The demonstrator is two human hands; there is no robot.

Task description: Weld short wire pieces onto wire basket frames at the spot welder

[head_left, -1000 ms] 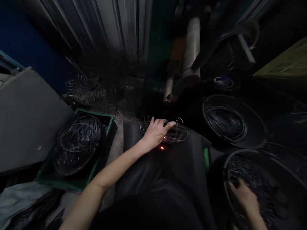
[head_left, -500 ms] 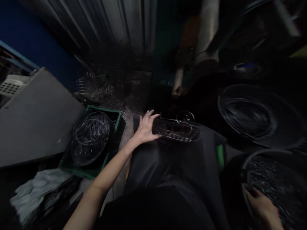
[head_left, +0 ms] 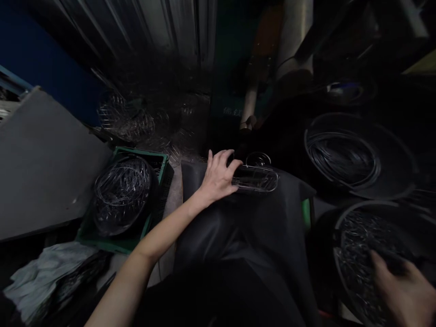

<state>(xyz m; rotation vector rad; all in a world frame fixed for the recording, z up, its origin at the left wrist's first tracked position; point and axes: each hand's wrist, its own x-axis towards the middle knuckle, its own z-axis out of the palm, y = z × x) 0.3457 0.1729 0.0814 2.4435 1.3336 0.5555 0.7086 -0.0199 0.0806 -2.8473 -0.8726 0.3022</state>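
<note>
My left hand (head_left: pixel 221 175) is curled around the left end of a long oval wire frame (head_left: pixel 260 188), which lies over the dark cloth (head_left: pixel 235 227) in front of me. A small wire ring (head_left: pixel 259 159) is just behind the frame. On the right, my right hand (head_left: pixel 405 286) reaches over a round tub (head_left: pixel 340 268) full of small shiny metal pieces (head_left: pixel 361 240). Motion blurs its fingers, and I cannot make out whether anything is between them.
Behind the tub is a basin (head_left: pixel 398 168) with a coil of wire (head_left: pixel 340 156). At left, a green crate (head_left: pixel 112 245) holds a bowl of wire rings (head_left: pixel 122 181). A grey board (head_left: pixel 44 168), a pale cloth (head_left: pixel 47 268) and machine pipes (head_left: pixel 296 36) surround the spot.
My right hand has moved right and further over the metal pieces in the tub. My left hand stays at the wire frame, its fingers more curled. The whole view has shifted slightly.
</note>
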